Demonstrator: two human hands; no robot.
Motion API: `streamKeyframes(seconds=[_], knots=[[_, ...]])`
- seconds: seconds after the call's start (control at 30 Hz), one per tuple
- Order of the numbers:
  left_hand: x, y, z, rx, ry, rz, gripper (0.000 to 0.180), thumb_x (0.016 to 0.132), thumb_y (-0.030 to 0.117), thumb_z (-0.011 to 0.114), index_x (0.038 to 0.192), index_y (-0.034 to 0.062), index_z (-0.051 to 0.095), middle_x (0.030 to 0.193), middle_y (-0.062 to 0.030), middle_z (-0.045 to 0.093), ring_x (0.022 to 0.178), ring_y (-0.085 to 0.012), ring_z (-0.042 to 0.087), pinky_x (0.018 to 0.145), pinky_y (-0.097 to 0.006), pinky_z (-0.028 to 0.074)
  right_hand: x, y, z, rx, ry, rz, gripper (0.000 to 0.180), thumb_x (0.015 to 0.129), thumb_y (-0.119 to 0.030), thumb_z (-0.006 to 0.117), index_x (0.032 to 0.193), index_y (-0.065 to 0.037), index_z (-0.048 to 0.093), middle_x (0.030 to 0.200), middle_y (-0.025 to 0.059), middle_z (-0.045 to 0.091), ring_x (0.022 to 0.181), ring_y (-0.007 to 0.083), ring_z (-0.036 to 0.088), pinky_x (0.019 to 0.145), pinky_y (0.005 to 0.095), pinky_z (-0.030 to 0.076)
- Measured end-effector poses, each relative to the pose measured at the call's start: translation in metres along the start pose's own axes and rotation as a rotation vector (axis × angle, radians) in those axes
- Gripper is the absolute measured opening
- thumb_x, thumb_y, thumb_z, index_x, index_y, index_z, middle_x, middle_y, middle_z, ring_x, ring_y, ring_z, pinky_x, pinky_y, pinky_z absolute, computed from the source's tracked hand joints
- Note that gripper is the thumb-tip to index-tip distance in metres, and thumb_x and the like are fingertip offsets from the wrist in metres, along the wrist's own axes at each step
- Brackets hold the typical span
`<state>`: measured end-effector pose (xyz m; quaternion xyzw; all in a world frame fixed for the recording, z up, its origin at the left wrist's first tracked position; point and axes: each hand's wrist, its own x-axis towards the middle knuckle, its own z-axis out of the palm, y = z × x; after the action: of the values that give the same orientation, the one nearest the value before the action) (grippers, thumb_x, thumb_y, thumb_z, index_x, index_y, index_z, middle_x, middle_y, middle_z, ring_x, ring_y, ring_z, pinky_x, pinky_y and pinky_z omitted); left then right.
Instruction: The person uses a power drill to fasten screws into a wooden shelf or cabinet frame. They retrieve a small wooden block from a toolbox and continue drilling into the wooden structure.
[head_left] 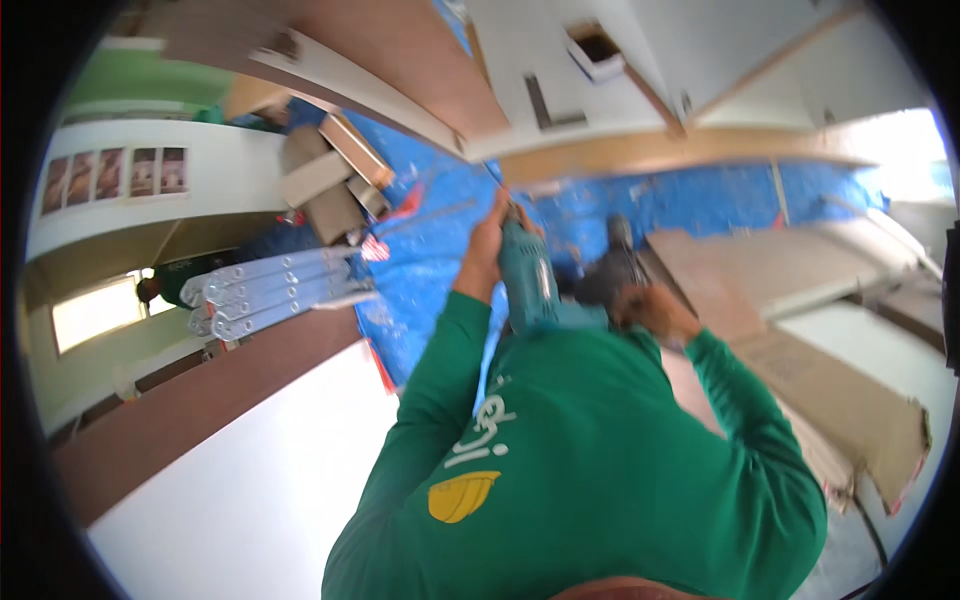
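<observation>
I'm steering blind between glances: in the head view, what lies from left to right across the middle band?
Folded aluminium ladder → left hand → teal power drill, both hands on it → right hand → flat cardboard sheet. Blue floor sheet lies under all of it.

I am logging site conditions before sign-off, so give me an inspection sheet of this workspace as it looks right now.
Surface: white panel with a wooden edge strip, above blue sheeting.
Job's things: teal power drill, its bit end toward the panel's edge.
Clutter: folded aluminium ladder; cardboard pieces; flattened cardboard; boards.
Grippers: left hand grips the drill's front; right hand holds its rear handle.
Cables: thin dark cable by the cardboard, lower right.
Surroundings: white wall with a row of pictures; brown and white panel, lower left.
</observation>
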<state>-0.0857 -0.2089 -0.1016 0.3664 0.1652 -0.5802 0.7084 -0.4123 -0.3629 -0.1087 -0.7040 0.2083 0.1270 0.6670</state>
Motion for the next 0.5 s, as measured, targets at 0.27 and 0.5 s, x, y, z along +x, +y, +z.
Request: streamKeyframes(seconds=[0.27, 0.5], knots=[[0.006, 0.009, 0.013, 0.119, -0.066, -0.006, 0.049, 0.109, 0.054, 0.061, 0.095, 0.0072, 0.065, 0.074, -0.0114, 0.068, 0.075, -0.0326, 0.073, 0.072, -0.047, 0.063, -0.014, -0.04, -0.028, 0.127, -0.122, 0.226, 0.026, 0.105, -0.017, 0.072, 0.127, -0.005, 0.08, 0.113, 0.0087, 0.081, 0.099, 0.0161, 0.07, 0.089, 0.0354, 0.056], [0.02, 0.006, 0.008, 0.128, -0.115, -0.005, 0.048, 0.109, 0.053, 0.062, 0.095, 0.0068, 0.064, 0.075, -0.011, 0.068, 0.075, -0.0317, 0.073, 0.074, -0.046, 0.063, -0.008, -0.008, -0.013, 0.252, 0.027, 0.192, 0.028, 0.106, -0.017, 0.071, 0.128, -0.001, 0.079, 0.101, 0.0056, 0.081, 0.075, 0.0092, 0.064, 0.064, 0.0299, 0.054]])
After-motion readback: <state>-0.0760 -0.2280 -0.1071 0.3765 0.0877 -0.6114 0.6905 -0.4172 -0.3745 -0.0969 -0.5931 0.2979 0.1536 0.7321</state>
